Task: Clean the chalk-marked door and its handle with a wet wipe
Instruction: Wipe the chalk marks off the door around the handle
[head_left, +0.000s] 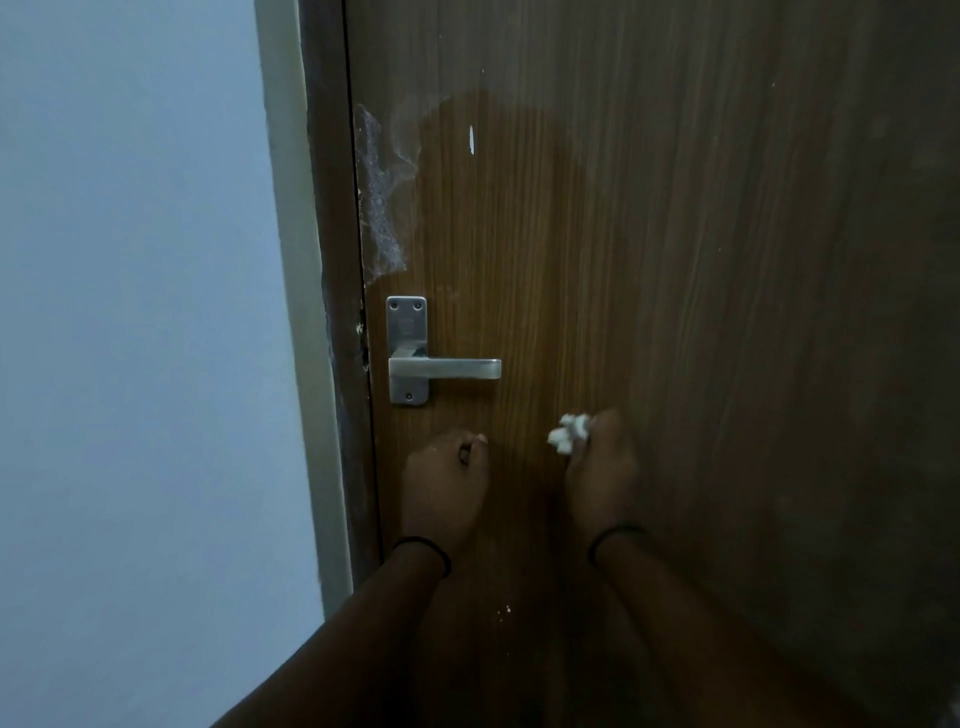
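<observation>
Door (649, 234): brown wood-grain, shut against frame, fills centre and right of view.
Chalk marks (384, 197): whitish smear along door's left edge, above the handle; one small white streak (471, 140) just right of it, higher up.
Wiped patch: darker rounded area around the streak and down toward the handle, looks damp.
Handle (447, 369): metal lever, horizontal, pointing right, on a metal backplate (408, 332) with screws; near door's left edge.
Wet wipe (569, 434): white, crumpled into a wad, below and right of the lever tip, apart from it.
Right hand (602, 467): fingers curled, pinching the wipe at the fingertips; black band on wrist.
Left hand (447, 478): closed in a loose fist just below the backplate, not touching the handle; whether it holds anything, cannot tell; black band on wrist.
Door frame (332, 260): dark strip left of door, chipped white near the latch.
Wall (135, 312): pale blue-grey, left.
Containers: cannot see any.
</observation>
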